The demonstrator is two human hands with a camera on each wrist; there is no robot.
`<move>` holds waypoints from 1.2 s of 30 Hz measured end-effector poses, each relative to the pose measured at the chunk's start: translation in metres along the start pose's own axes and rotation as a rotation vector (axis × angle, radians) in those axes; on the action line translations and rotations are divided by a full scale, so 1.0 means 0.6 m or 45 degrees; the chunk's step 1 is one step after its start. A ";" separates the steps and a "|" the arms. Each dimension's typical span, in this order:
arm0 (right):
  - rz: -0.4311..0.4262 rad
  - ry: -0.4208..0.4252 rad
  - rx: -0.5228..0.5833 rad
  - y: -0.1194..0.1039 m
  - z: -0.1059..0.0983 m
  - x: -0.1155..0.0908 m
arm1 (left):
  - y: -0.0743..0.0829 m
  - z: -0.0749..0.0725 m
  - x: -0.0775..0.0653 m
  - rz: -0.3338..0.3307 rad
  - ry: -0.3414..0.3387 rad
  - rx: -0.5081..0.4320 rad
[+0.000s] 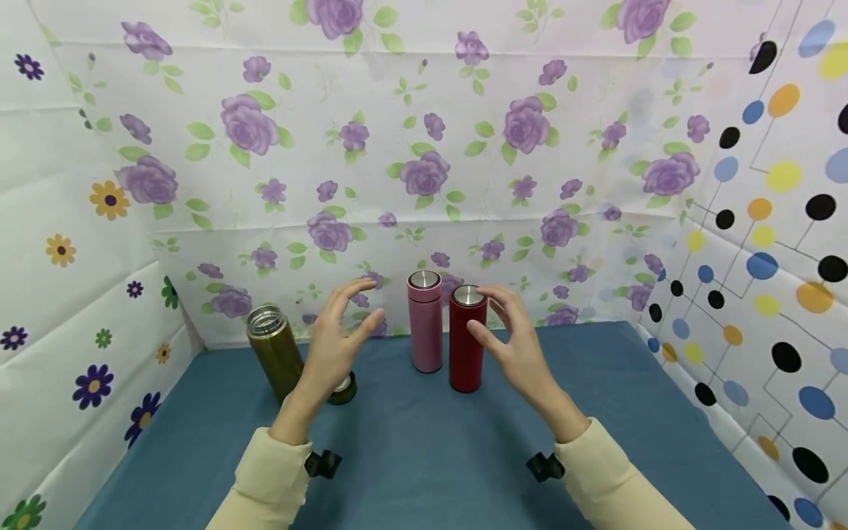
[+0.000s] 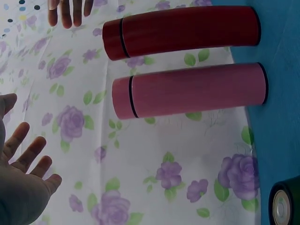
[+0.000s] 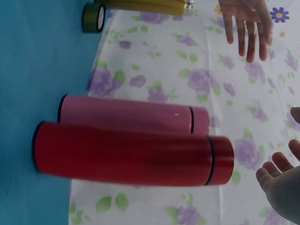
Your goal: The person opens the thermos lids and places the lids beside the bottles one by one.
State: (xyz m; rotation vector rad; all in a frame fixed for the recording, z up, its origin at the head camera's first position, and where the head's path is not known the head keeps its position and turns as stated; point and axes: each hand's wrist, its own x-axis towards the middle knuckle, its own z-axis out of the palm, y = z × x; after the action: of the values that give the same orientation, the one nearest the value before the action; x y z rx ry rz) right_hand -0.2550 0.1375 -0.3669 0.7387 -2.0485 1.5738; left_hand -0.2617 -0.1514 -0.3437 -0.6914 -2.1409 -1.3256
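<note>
My left hand (image 1: pixel 330 346) hovers with fingers spread, between the olive-green thermos and the pink one, holding nothing. My right hand (image 1: pixel 520 353) is raised beside the red thermos (image 1: pixel 466 353), fingers parted; the wrist views show a gap between that hand and the bottle. Close to the red thermos stands a pink thermos (image 1: pixel 425 331), upright, its lid on like the red one's. At the left an olive-green thermos (image 1: pixel 278 357) stands without its lid, its steel mouth showing. Its dark green lid (image 1: pixel 343 390) lies on the table, partly hidden by my left hand in the head view.
The table (image 1: pixel 424 456) has a blue cover. A white sheet with purple roses (image 1: pixel 424 173) hangs behind it, a flowered sheet (image 1: pixel 59 309) at the left and a dotted sheet (image 1: pixel 788 258) at the right. Each wrist carries a small black camera mount (image 1: pixel 322 464).
</note>
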 end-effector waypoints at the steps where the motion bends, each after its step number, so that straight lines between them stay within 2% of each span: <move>1: 0.008 0.002 -0.005 0.003 -0.004 -0.001 | 0.001 0.003 0.001 0.014 -0.008 -0.005; 7: 0.033 0.010 -0.047 0.016 -0.020 -0.009 | 0.005 0.017 0.005 0.074 -0.037 -0.035; 14: 0.075 -0.001 -0.081 0.031 -0.034 -0.015 | 0.013 0.026 0.004 0.053 -0.097 -0.005; 22: 0.129 -0.047 -0.049 0.056 -0.052 -0.021 | 0.015 0.038 0.005 0.102 -0.156 0.032; 29: 0.178 -0.074 -0.029 0.072 -0.063 -0.019 | 0.021 0.046 0.011 0.109 -0.186 0.070; 36: 0.207 -0.089 -0.021 0.077 -0.066 -0.022 | 0.022 0.055 0.012 0.133 -0.209 0.049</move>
State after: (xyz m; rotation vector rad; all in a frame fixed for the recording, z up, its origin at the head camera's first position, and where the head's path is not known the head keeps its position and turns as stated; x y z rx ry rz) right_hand -0.2741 0.1872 -0.3991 0.6438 -2.2185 1.6368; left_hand -0.2637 -0.1150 -0.3430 -0.9112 -2.2184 -1.2068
